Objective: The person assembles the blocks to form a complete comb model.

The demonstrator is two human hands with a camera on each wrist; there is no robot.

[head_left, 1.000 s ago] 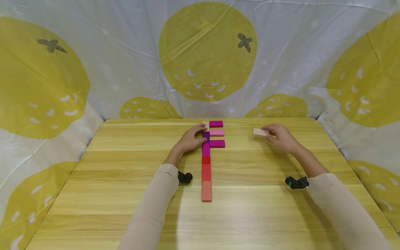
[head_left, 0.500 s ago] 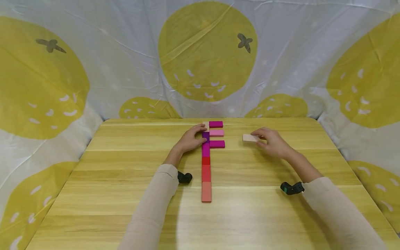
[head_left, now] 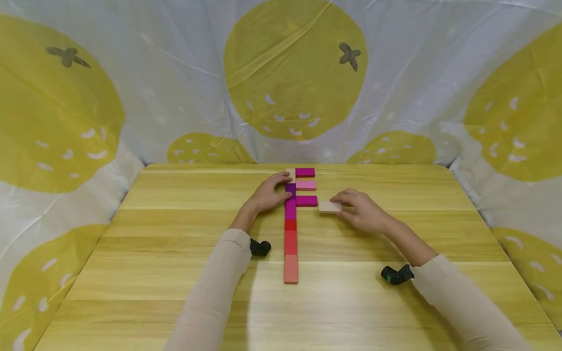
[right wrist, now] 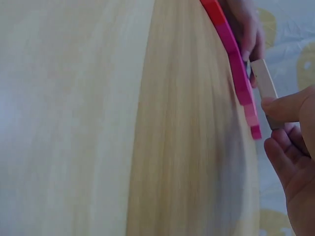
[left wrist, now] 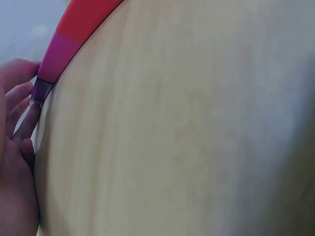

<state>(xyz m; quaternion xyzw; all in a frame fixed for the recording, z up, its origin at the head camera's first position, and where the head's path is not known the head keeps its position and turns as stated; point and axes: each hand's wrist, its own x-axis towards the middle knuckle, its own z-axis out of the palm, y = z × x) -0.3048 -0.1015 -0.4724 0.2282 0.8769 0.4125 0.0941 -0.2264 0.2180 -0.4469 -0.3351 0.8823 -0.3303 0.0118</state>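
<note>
Between the thumb and fingers of my right hand [head_left: 365, 210] is a pale beige wooden block [head_left: 327, 207], held close to the right end of a magenta block [head_left: 307, 201]. In the right wrist view the same beige block [right wrist: 264, 78] shows tilted, its narrow side toward the camera. My left hand [head_left: 266, 194] rests at the far part of a straight row of blocks. Its fingertips lie on another beige block [head_left: 291, 178] at the row's far end, the thumb on a purple block [head_left: 291, 188]. Nearer come a magenta block [head_left: 291, 210] and a red block [head_left: 291, 242].
A salmon block [head_left: 291, 269] ends the row on the near side. A pink block [head_left: 306, 185] and a second magenta block [head_left: 305, 172] stick out rightward at the far end. Behind the wooden table [head_left: 167, 292] hangs a fruit-patterned cloth [head_left: 189, 73].
My right hand has carried the beige block left and nearer, from out at the right to beside the magenta block. My left hand has stayed in place on the row.
</note>
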